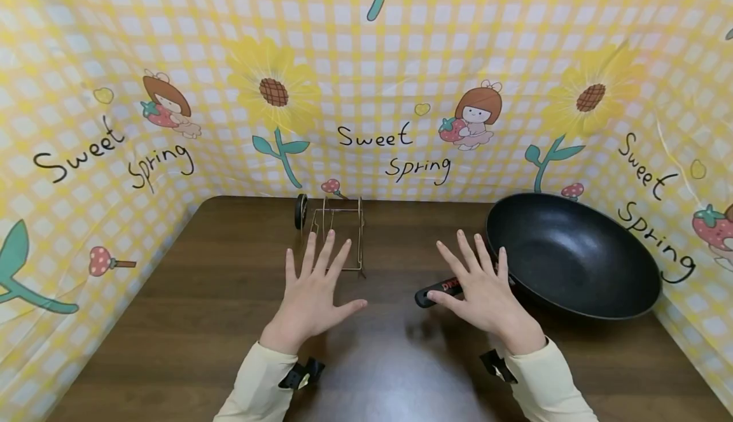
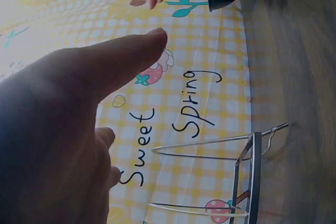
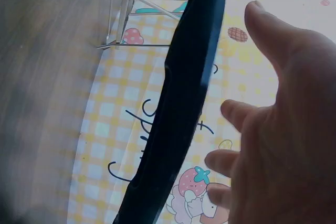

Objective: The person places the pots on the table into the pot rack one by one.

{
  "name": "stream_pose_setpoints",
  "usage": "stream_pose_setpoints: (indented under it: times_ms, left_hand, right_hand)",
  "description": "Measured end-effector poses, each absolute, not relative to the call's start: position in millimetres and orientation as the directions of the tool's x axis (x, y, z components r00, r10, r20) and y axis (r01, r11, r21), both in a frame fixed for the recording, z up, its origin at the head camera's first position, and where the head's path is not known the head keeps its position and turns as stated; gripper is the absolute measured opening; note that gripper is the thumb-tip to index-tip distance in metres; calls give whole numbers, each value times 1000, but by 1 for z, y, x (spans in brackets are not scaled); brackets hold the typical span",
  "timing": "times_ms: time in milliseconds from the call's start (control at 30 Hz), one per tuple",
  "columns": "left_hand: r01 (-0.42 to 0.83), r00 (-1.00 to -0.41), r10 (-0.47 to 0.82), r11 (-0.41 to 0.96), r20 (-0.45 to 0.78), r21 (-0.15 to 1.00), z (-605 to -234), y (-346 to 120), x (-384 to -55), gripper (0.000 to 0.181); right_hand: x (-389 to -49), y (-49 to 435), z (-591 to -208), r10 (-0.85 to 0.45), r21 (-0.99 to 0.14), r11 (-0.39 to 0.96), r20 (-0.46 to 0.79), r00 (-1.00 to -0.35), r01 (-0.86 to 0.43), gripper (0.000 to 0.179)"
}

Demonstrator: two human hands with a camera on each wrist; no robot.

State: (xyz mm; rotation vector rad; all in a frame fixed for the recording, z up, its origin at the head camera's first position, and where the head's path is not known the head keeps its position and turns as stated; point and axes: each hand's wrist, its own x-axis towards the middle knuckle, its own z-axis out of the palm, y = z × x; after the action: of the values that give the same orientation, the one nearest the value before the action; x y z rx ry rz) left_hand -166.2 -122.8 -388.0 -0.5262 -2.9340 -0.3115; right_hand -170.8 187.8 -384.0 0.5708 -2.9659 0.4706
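My left hand hovers over the brown table with fingers spread and holds nothing; it appears as a dark palm with the thumb stretched out in the left wrist view. Just beyond its fingertips stands a wire rack, also seen from the side as thin rods. My right hand is spread flat above the black handle of a black wok. In the right wrist view the handle runs beside my open right hand, apart from it.
A small black wheel-like disc leans at the rack's far left corner. Yellow checked cloth with "Sweet Spring" print walls the table at the back and both sides. The wok fills the right rear of the table.
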Motion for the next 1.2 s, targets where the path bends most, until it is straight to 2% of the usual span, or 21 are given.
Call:
stream_pose_setpoints:
  times_ms: [367, 567, 800, 933, 1100, 1200]
  left_hand:
    - [473, -867, 411, 856, 280, 210, -393, -100, -164, 99]
    - [530, -831, 457, 825, 317, 199, -398, -81, -165, 97]
    - [584, -797, 533, 799, 285, 140, -399, -55, -164, 95]
    - [595, -793, 550, 793, 264, 136, -401, -41, -163, 93]
    - [598, -790, 558, 793, 253, 120, -405, -23, -160, 89]
    - [598, -787, 560, 795, 258, 98, -406, -13, -158, 86]
  right_hand:
    - [-149, 210, -390, -340, -503, 752, 257, -904, -426, 77]
    - [-132, 224, -402, -295, -649, 642, 284, -912, -409, 69]
    - [-126, 233, -422, -223, -762, 548, 266, -938, -346, 59]
    - [-131, 231, -431, -120, -834, 463, 278, -953, -302, 46]
    - [-135, 229, -441, 19, -952, 262, 169, -985, -158, 36]
    - [-141, 230, -451, 3, -994, 95, 62, -998, -61, 37]
